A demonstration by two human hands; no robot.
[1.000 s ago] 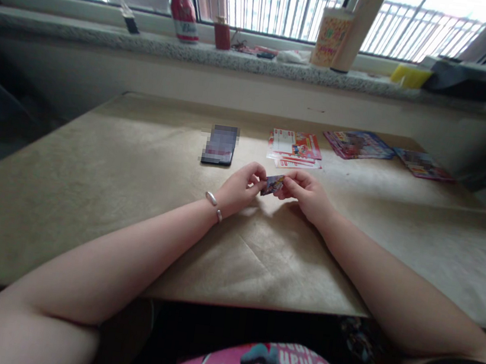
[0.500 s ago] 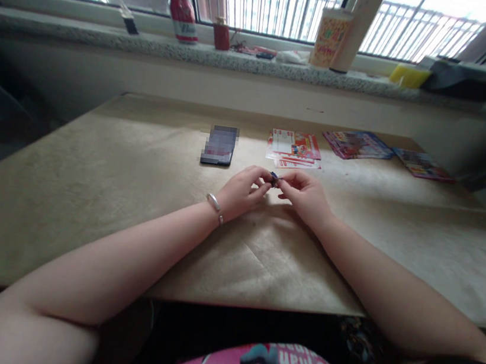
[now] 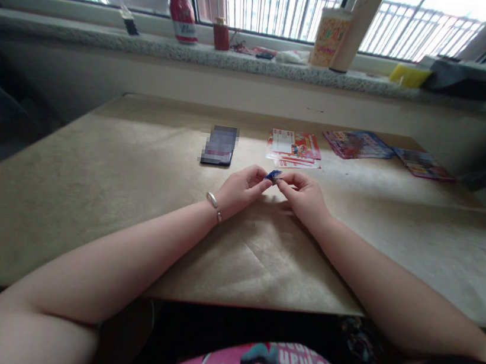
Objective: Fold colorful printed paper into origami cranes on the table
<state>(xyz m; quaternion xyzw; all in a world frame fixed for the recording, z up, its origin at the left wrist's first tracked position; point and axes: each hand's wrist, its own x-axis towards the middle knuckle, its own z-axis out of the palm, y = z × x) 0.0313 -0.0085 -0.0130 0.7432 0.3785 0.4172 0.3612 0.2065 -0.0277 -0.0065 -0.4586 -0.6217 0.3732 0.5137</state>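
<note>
table, broad and covered in tan, faintly creased material, carries two bare forearms that reach in over its near edge. the left hand, with a slim silver open cuff bracelet at its wrist, pinches the left end of a small, thin, blue printed piece between thumb and forefinger. the right hand pinches the right end the same way, its tips close to the left hand's. the lower fingers of both hands are largely hidden, so whether they are spread or pressed together cannot be told. the blue piece is right of the table's middle, a little nearer the far edge than the near one.

beyond the left hand, toward the far edge, lies a dark, flat, rectangular phone, its screen blurred. just beyond the blue piece is a loose pile of red and white printed cards. farther right along that edge lies a fanned stack of red and blue glossy sheets, and by the far right corner a similar flat red and blue bundle.
</note>
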